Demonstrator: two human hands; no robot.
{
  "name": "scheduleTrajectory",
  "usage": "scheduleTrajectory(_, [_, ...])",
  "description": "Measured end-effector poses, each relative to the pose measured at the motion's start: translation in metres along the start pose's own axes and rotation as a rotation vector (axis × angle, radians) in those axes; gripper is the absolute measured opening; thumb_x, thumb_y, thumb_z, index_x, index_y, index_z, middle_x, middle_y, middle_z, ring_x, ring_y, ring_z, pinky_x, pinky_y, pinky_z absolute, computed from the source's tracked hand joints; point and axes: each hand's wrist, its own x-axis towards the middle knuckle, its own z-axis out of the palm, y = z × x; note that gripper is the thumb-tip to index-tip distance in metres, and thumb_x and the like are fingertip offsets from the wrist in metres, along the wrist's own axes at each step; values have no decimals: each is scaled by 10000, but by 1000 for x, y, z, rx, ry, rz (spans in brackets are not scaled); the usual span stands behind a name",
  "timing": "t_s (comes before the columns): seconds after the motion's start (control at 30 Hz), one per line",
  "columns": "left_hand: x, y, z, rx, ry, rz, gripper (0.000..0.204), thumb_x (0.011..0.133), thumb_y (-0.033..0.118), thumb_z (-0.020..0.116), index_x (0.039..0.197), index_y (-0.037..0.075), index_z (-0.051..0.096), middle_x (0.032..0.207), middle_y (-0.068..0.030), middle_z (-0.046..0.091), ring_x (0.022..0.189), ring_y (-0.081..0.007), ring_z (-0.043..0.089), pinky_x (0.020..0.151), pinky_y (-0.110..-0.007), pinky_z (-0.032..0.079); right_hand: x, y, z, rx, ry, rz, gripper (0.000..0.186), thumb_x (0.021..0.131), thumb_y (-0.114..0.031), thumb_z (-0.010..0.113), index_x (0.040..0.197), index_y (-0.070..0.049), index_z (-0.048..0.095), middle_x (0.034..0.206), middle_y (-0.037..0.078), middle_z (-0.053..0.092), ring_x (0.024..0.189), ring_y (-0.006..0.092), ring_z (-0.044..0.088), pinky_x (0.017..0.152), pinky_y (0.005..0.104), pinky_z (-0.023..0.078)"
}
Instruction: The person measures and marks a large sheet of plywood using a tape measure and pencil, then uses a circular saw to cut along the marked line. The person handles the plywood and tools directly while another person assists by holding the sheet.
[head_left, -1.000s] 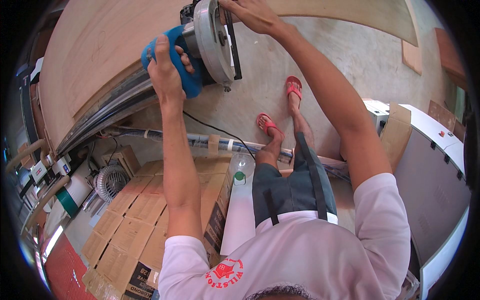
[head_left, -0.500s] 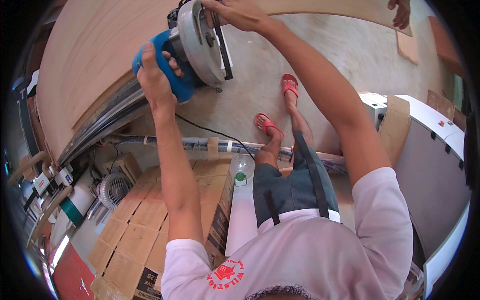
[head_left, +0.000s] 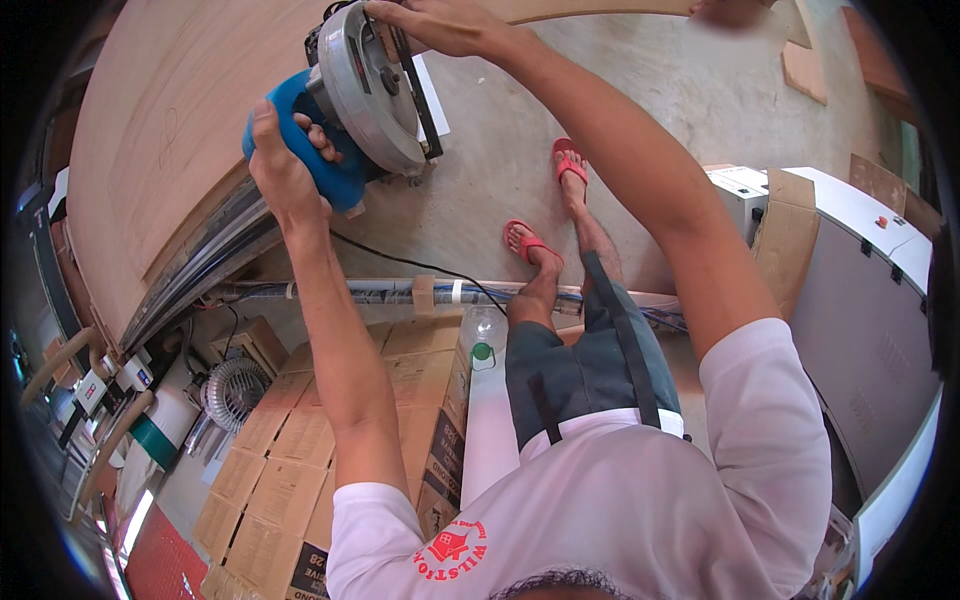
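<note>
A circular saw [head_left: 365, 90] with a blue handle and a round silver guard is tilted on its side at the upper middle. My left hand [head_left: 290, 165] is wrapped round the blue handle, thumb on top and fingers through the grip. At the top, my right hand [head_left: 450, 22] grips the saw's far end, fingers against the dark base plate [head_left: 418, 95]. The saw is at the edge of a large wooden sheet [head_left: 180, 120]. I cannot tell whether it touches the sheet. A black cord [head_left: 410, 262] trails below it.
Another person's blurred hand [head_left: 730, 12] is at the top right, near the wooden sheet's far part. Stacked cardboard boxes [head_left: 290, 450] and a clear plastic bottle [head_left: 484, 330] stand near me. A fan [head_left: 237, 393] is at left, a grey-white cabinet [head_left: 870, 330] at right. My feet wear red sandals [head_left: 530, 243].
Both my hands and the saw have shifted a little to the left, with the grip unchanged. The other person's hand has moved left along the top.
</note>
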Motion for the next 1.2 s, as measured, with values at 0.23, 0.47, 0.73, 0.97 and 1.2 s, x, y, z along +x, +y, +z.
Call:
scheduleTrajectory(0.23, [4,1,1,10,9,5,598,963,632,575,852,46,630,631,-42,586,541,-143,566,532,-293,493,4,2,2,6,21,44,679,1011,-596,409,1110,18,680,1080,254,702,1089,428,631,994,493,422])
scheduleTrajectory(0.47, [6,2,2,2,7,2,588,965,619,578,857,44,629,632,-43,586,542,-143,566,534,-295,491,8,4,4,-21,33,8,665,1014,-583,410,1099,18,682,1108,258,696,1100,428,627,1002,499,414])
scheduleTrajectory(0.73, [11,4,3,-7,8,-13,588,967,616,579,846,42,622,627,-42,577,542,-142,562,535,-292,489,11,4,1,-13,23,19,676,1018,-580,397,1125,25,679,1112,258,695,1115,433,623,1010,503,409])
scheduleTrajectory(0.97, [15,6,5,-17,4,-13,596,964,624,581,841,43,615,624,-40,570,537,-142,558,530,-291,483,14,15,6,-243,0,-164,518,1063,-519,349,1255,-146,654,1204,244,637,1121,446,606,994,545,405])
scheduleTrajectory(1.2, [16,7,7,-7,21,-9,590,961,628,582,837,52,609,621,-38,568,535,-140,556,528,-287,481,19,23,10,-279,3,-195,460,1075,-488,349,1308,-200,621,1209,226,624,1116,444,603,977,551,410])
